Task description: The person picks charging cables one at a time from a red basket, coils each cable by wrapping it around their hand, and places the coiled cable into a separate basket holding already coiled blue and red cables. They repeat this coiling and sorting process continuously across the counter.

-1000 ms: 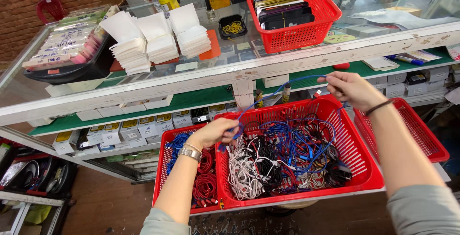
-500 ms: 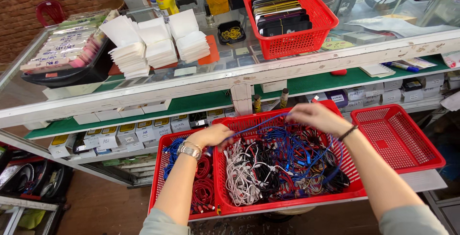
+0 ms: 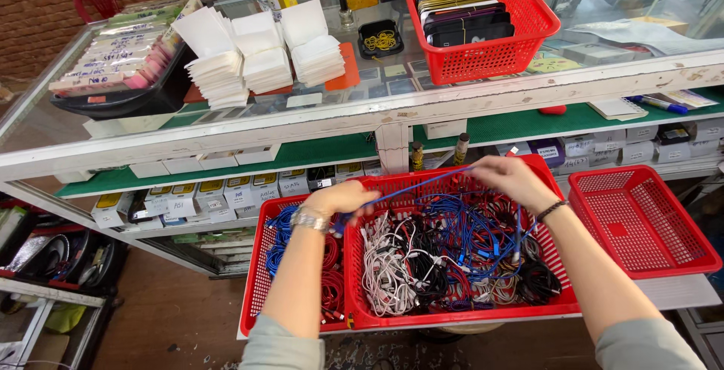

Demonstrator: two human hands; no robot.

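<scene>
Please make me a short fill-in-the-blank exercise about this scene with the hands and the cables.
1. Both hands stretch a ____ cable between them.
2. The left hand has a ____ at its wrist.
3. The basket beside the right hand is ____.
4. The baskets are all ____ in colour.

Missing words: blue; watch; empty; red

A single head-worn camera looks steeply down at close range onto red baskets (image 3: 460,264) (lower centre of frame) before a glass counter (image 3: 226,125).
</scene>
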